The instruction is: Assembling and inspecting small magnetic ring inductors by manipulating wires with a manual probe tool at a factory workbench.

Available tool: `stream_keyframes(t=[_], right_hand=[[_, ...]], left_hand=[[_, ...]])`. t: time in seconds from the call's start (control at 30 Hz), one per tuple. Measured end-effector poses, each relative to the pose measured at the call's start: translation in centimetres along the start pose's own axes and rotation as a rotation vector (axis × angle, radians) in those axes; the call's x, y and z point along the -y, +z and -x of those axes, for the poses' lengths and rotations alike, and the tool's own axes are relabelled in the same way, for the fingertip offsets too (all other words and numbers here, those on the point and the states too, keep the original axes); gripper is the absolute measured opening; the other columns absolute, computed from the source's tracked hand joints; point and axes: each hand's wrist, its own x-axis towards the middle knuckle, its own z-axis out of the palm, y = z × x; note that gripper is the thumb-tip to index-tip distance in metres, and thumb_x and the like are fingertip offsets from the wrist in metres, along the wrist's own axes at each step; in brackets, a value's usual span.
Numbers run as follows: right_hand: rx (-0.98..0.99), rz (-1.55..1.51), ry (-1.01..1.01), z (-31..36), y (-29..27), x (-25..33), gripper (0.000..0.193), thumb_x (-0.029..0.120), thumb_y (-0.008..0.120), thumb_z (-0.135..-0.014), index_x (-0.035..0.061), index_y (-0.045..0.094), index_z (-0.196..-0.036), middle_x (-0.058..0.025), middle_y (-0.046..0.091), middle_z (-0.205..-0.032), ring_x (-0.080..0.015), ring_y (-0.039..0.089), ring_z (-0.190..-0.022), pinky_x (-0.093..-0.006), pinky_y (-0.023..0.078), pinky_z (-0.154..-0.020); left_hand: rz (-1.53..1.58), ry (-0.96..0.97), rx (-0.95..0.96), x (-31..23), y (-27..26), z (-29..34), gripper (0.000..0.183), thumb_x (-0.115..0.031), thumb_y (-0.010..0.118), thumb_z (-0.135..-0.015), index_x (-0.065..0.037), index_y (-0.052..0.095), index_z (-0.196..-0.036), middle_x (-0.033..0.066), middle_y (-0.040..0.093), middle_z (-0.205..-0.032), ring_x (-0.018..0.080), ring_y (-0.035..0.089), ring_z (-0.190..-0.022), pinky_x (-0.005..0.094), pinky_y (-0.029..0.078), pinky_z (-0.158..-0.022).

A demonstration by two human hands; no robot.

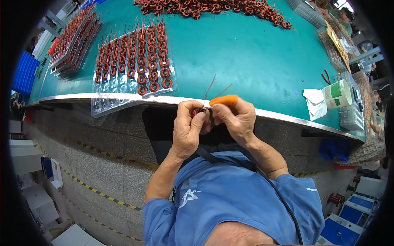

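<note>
My left hand pinches a small ring-shaped coil wound with reddish copper wire, just off the table's front edge. Two thin wire ends rise from it, spread apart. Close against the coil's right side is my right hand, thumb and forefinger pressed together at the wire; the fingertips hide the exact grip. An orange finger cot covers the right forefinger. On the left of the table, a clear plastic tray holds rows of similar coils, its front corner jutting past the edge.
Stacked trays of coils stand at the far left. A heap of loose coils lies along the far side of the green table. Toward the right are a white-and-green tub, a white cloth and pliers.
</note>
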Motion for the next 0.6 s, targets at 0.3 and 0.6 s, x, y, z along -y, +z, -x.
stream_keyframes(t=[0.3,0.6], right_hand=[[0.034,-0.231,0.090,-1.7,0.2,-0.4,0.042,0.020,0.069,-0.088,-0.0011,0.054,-0.122,-0.0069,0.060,-0.092,-0.0107,0.059,-0.069,-0.0208,0.046,-0.059],[0.060,-0.192,0.151,-1.9,1.0,-1.5,0.021,0.014,0.062,-0.093,-0.0014,0.062,-0.107,-0.0044,0.062,-0.078,-0.0083,0.057,-0.064,-0.0209,0.045,-0.058]], left_hand=[[0.044,0.000,-0.025,-0.2,-0.7,-0.6,0.015,-0.010,0.047,-0.100,-0.002,0.052,-0.111,0.0024,0.053,-0.070,0.0078,0.050,-0.059,0.0217,0.042,-0.053],[0.053,-0.017,-0.077,-0.4,-2.4,0.7,0.009,-0.006,0.051,-0.097,-0.002,0.055,-0.104,0.0036,0.060,-0.077,0.0090,0.057,-0.066,0.0218,0.049,-0.061]])
